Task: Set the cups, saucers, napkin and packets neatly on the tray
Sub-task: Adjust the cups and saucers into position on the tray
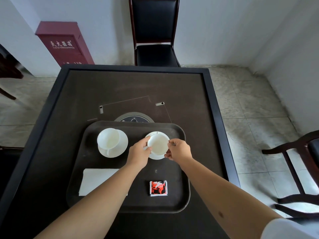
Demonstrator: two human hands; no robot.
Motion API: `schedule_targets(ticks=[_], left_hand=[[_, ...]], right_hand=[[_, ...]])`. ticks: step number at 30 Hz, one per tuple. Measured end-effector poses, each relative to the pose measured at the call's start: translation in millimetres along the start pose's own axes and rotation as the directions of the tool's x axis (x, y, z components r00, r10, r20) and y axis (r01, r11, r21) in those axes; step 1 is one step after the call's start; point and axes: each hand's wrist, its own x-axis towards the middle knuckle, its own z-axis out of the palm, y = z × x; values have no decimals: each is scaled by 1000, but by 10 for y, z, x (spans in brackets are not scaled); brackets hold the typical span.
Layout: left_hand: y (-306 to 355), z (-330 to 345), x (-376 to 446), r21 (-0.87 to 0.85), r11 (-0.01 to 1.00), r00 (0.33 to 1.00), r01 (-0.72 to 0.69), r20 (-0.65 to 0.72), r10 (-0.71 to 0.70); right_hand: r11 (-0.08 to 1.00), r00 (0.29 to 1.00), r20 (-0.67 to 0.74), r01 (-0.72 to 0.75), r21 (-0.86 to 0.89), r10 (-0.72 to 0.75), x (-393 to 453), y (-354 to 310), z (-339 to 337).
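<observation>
A dark oval-cornered tray lies on the table. On its far left a white cup stands on a white saucer. On the far right a second white cup sits on its saucer. My left hand holds this cup's left side, and my right hand pinches its right rim. A white napkin lies at the tray's near left, partly under my left forearm. A red and black packet lies near the tray's front right.
The dark table has a raised rim and a round control panel just behind the tray. A black chair stands beyond the table, another chair at the right, a red cabinet at the back left.
</observation>
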Motion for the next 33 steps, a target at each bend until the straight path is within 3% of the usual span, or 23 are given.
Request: schedule_targets(ticks=[5,8,11,15,20,25,33], left_hand=[[48,-26,-69,23,999,999,-40,-2,40],[59,-114,-157,101,987,992,-122,-6,123],[27,-261,-238,238,959,985,-152,-43,167],[-63,-558,-323,419,896,973,-147,-103,207],[-309,-994,-428,492,861,955,-129,-171,241],[-539,-1326,-455,525,846,967,-91,-155,201],[-760,-1769,-391,517,846,979,-132,-63,191]], right_hand=[[998,999,9,-35,-52,36,-19,-28,-72],[958,998,-36,38,-284,-50,-80,-8,-139],[868,972,-22,198,-455,-233,-152,-30,-115],[699,884,54,402,-592,-464,-280,-204,49],[495,804,215,527,-691,-555,-505,-401,437],[465,804,267,540,-702,-530,-670,-475,849],[515,841,214,485,-707,-498,-808,-640,1353]])
